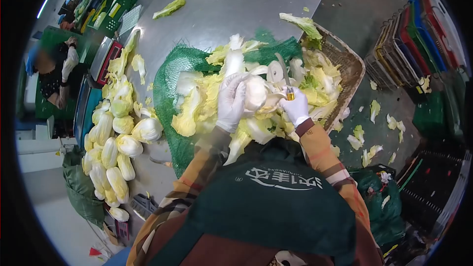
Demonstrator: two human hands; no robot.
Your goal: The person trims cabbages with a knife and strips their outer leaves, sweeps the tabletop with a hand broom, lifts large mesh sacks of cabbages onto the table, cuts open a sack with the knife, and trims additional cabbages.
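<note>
A pale napa cabbage head point(255, 93) is being steadied by the gloved left hand point(232, 99), the nearer of the two, whose fingers are being pressed together against its left side. Just to the cabbage's right, a knife point(284, 70) is being gripped by the gloved right hand point(295, 107), its fingers being curled around the yellow handle point(291, 95) and the blade being pointed away from the wearer. The head's long axis is being hidden by foreshortening, while loose leaves point(185, 118) are being heaped around it
</note>
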